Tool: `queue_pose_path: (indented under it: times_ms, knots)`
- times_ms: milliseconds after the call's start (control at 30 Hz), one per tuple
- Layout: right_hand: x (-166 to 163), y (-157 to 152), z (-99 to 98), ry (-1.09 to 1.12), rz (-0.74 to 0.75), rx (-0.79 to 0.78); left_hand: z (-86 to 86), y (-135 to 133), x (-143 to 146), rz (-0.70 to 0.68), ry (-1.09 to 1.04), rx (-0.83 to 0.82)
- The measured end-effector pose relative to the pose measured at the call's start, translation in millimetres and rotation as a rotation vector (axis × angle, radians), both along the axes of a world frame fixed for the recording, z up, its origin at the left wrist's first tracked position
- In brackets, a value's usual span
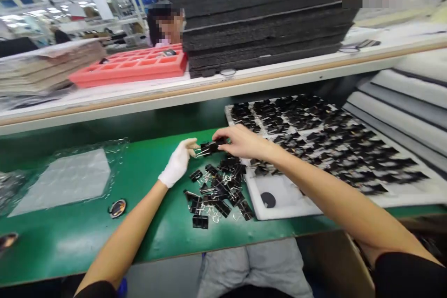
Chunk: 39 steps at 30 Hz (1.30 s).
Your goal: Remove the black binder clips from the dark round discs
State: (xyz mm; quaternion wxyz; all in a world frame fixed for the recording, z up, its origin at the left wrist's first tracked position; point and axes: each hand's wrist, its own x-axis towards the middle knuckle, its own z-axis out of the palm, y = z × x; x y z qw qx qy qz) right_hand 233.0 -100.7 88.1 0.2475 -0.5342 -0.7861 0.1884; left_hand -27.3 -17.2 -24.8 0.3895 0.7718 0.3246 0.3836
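Note:
Black binder clips with silver wire handles (pixel 220 186) lie in a loose pile on the green tabletop. Above the pile, my bare right hand (pixel 237 141) pinches a black binder clip (pixel 209 147), its wire handles pointing left. My left hand (pixel 177 162), in a white glove, meets these handles with thumb and fingertips closed around their ends. Whether one clip or more is between my hands I cannot tell. To the right, a white foam tray (pixel 258 209) carries rows of black clips. A dark round disc (pixel 268 200) shows in its near left corner.
Left on the table are a clear plastic tray (pixel 66 181) and a small round part (pixel 118 208). A shelf edge (pixel 209 95) crosses behind, bearing a red foam tray (pixel 132 72) and black foam sheets (pixel 265 23). Foam sheets (pixel 412 98) stack at right. Two people are beyond.

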Motion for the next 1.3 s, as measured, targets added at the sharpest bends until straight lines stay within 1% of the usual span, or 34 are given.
queue_pose_path:
  times_ms: [33,100,167,233,300,367,433,500,567,667,800,1000,1100,1200,1300]
  knots:
    - [17.8,-17.9,10.1,0.024,-0.017,0.036,-3.2,0.6,2.5,0.005,-0.057,0.004]
    - [52.3,-56.4,26.3,0.055,-0.030,0.084,-7.0,2.8,8.0,0.044,-0.097,-0.019]
    - [78.5,-93.8,31.8,0.035,-0.025,0.111,-6.2,4.3,13.0,0.105,-0.091,-0.061]
    - [92.6,-124.9,23.6,-0.025,-0.028,0.110,-1.8,3.7,16.5,0.148,-0.084,-0.111]
    - [96.1,-146.9,4.7,-0.103,-0.052,0.094,3.4,1.4,18.5,0.173,-0.073,-0.131]
    - [94.2,-160.0,-18.7,-0.180,-0.096,0.104,7.1,-1.5,19.5,0.178,-0.038,-0.122]
    - [92.5,-166.1,-40.3,-0.242,-0.141,0.143,8.2,-3.6,19.8,0.176,0.004,-0.106]
    - [94.0,-168.1,-56.2,-0.277,-0.168,0.181,7.5,-4.4,19.5,0.168,0.039,-0.093]
    - [97.8,-168.8,-66.1,-0.289,-0.183,0.208,6.2,-4.4,18.9,0.162,0.057,-0.082]
    - [102.6,-170.1,-72.7,-0.321,-0.208,0.234,4.8,-4.1,18.0,0.150,0.072,-0.077]
    - [102.2,-172.4,-73.3,-0.378,-0.263,0.267,4.3,-4.5,17.9,0.141,0.082,-0.084]
    - [102.6,-170.8,-67.8,-0.372,-0.243,0.203,3.1,-4.5,17.5,0.134,0.096,-0.080]
    - [102.9,-168.7,-68.7,-0.381,-0.259,0.225,1.9,-3.8,17.1,0.126,0.113,-0.087]
    - [100.2,-172.0,-67.1,-0.416,-0.321,0.253,0.8,-3.0,16.9,0.121,0.128,-0.084]
    - [89.7,-183.8,-57.4,-0.393,-0.392,0.255,0.6,-2.8,17.3,0.133,0.130,-0.088]
